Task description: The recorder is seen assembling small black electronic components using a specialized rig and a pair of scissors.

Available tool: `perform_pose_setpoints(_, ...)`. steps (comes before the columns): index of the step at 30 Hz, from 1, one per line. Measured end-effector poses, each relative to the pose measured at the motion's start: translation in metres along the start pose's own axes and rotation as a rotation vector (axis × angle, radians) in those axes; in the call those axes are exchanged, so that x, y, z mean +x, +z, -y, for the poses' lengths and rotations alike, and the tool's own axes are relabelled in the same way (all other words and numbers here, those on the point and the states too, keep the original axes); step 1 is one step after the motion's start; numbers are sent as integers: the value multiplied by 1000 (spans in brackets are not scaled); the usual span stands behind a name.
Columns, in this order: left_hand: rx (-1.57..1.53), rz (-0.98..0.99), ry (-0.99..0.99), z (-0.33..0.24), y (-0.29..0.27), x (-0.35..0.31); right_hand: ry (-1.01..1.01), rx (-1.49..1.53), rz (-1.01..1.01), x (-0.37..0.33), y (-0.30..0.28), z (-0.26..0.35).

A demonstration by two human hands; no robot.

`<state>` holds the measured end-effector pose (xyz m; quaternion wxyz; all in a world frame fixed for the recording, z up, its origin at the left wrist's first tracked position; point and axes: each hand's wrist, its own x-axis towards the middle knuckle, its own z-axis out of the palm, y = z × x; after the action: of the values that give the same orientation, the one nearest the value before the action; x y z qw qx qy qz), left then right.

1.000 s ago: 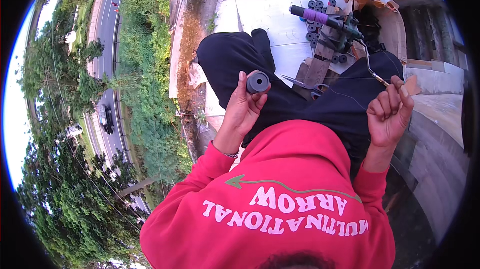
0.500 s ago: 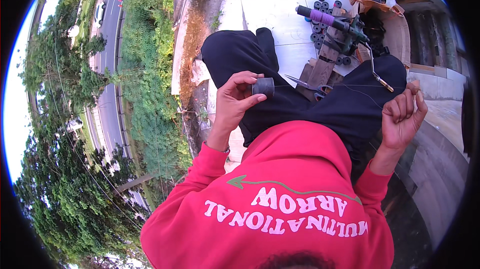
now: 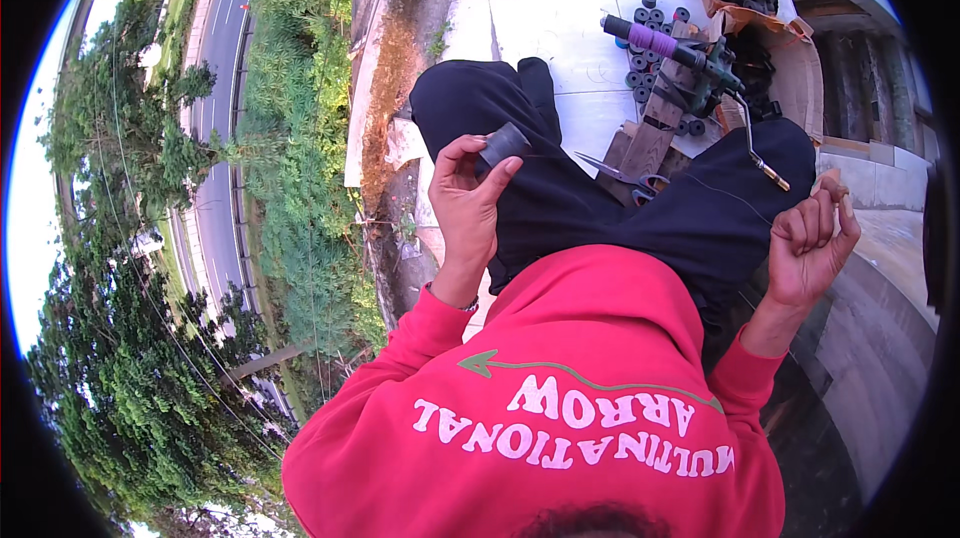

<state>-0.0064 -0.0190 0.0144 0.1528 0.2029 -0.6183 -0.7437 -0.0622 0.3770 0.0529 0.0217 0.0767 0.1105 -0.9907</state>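
Observation:
My left hand (image 3: 464,193) pinches a small dark grey spool (image 3: 505,144) between thumb and fingers, tilted above my left thigh. A short bit of thin thread shows beside the spool, and a fine thread (image 3: 735,196) curves slackly over my dark trousers toward the right. Raised at the far right, my right hand (image 3: 808,243) has its fingers curled, with thumb and fingertip pinching the thread; the grip point is too small to see well. Between my legs, scissors (image 3: 625,176) with dark handles lie by a wooden board (image 3: 650,133).
A green hand-cranked winder (image 3: 715,78) with a purple thread-wound spool (image 3: 652,40) is mounted at the board, its metal crank (image 3: 765,168) reaching toward my right hand. Several black spools (image 3: 640,78) stand on pale tiles. Cardboard boxes (image 3: 800,88) hold more. Left lies a ledge, then bushes and a road.
My left hand has turned the spool from level to tilted and raised it slightly, moving left. The thread, earlier stretched straight between my hands, now hangs slack. My right hand stays about where it was.

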Motion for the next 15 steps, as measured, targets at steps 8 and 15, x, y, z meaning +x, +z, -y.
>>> perform_pose_setpoints(8,-502,-110,-465,1,-29,16,-43,-33,-54,3,-6,7)
perform_pose_setpoints(15,-1189,110,-547,-25,-54,46,-22,-33,-27,6,-7,24)
